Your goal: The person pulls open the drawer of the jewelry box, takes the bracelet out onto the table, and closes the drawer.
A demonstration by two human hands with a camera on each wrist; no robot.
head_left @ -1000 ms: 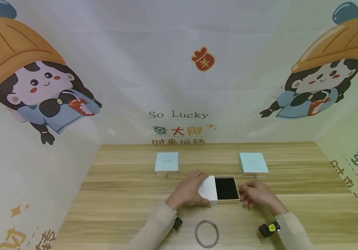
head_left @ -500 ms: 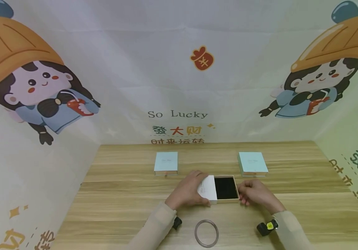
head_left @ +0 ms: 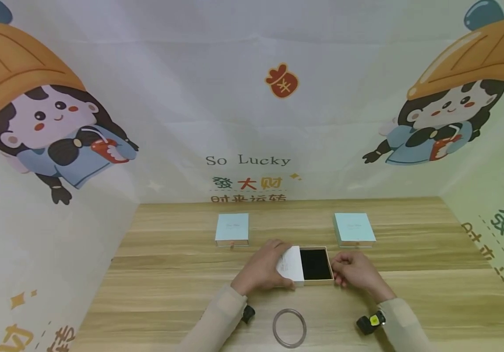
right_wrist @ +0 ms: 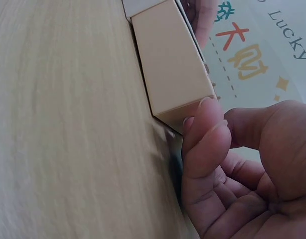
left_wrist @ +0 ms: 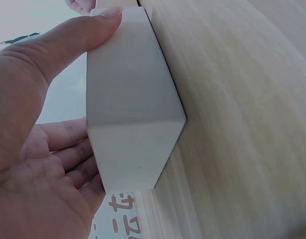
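A white drawer box (head_left: 290, 266) lies on the wooden table, its inner drawer (head_left: 316, 264) slid partly out to the right, showing a black lining. My left hand (head_left: 263, 268) grips the white sleeve, thumb on the near side and fingers at the far side. In the left wrist view the thumb presses along the edge of the sleeve (left_wrist: 135, 84). My right hand (head_left: 357, 270) has its fingers curled, with thumb and fingertips pinching at the drawer's outer end. The right wrist view shows these fingertips (right_wrist: 208, 117) right at the cream end of the drawer (right_wrist: 175, 62).
Two pale blue boxes stand farther back, one on the left (head_left: 232, 229) and one on the right (head_left: 354, 229). Nearer me a greyish bangle (head_left: 274, 328) lies flat on the table (head_left: 168, 293). A printed cloth (head_left: 181, 98) surrounds the table's back and sides.
My right hand has come slightly left, in against the drawer's end, its fingers drawn closer together. The left hand keeps its grip; the drawer stands out about as far as before.
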